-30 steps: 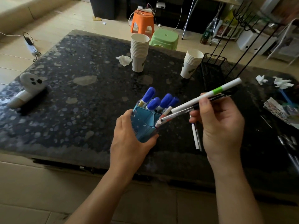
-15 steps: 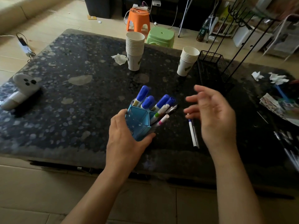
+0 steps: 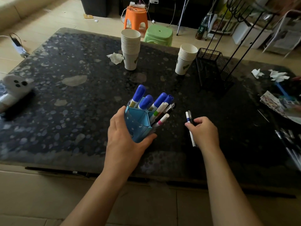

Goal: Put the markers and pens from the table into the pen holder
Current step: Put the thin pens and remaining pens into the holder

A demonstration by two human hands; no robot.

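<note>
While the left hand (image 3: 125, 136) wraps the blue pen holder (image 3: 140, 124), filled with blue-capped markers (image 3: 147, 101) and slim pens (image 3: 160, 114), the right hand's (image 3: 203, 132) fingers close on two pens (image 3: 189, 123) lying on the table (image 3: 81, 98). Beyond stand two paper cup stacks (image 3: 131, 49), lettering unreadable.

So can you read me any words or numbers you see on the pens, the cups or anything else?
No text here can be read.
Markers in the blue pen holder: labels too blurred to read.
Paper cups: only a green mark, no letters that I can make out.
Printed paper at the right edge: a pattern or print, too small and blurred.
Bottle on the floor: label too small.
</note>
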